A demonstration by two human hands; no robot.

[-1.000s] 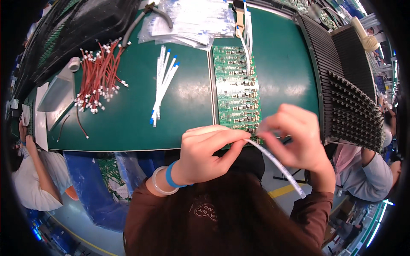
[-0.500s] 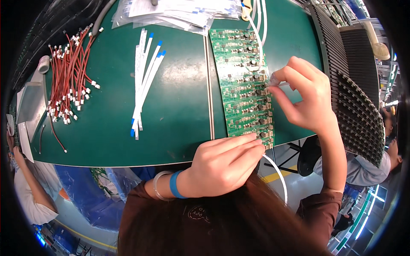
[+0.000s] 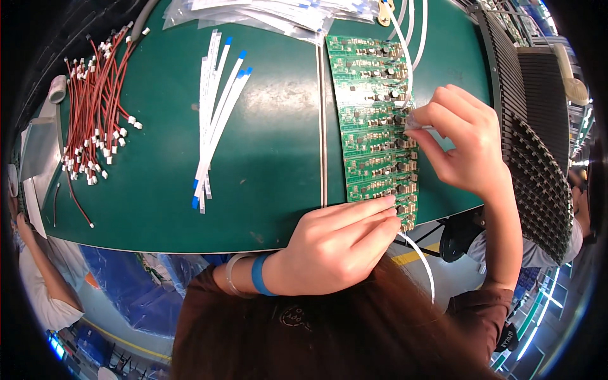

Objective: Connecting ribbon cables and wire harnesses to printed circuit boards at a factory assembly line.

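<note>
A long green circuit board panel (image 3: 373,152) made of several joined strips lies on the table, dark and silver parts along its right side. My left hand (image 3: 342,247) closes on its near end, fingers together on top; the thumb is hidden. My right hand (image 3: 465,142) pinches at the panel's right edge, about midway along. A whitish cover wraps its index fingertip, and whatever is between finger and thumb is too small to make out. One white cable (image 3: 410,69) comes down from the far side to the panel near those fingertips. Another white cable (image 3: 421,259) hangs below my left hand.
On the green table (image 3: 278,171) lie flat white ribbon cables (image 3: 218,126) with blue ends and a heap of red-and-black wires (image 3: 98,107) with white connectors. Plastic bags (image 3: 272,16) lie at the far edge. A black slotted rack (image 3: 538,82) stands right; people sit nearby.
The panel and table have shifted slightly to the right in the picture. Both hands keep nearly the same places on the panel, the right one still pinching at its edge.
</note>
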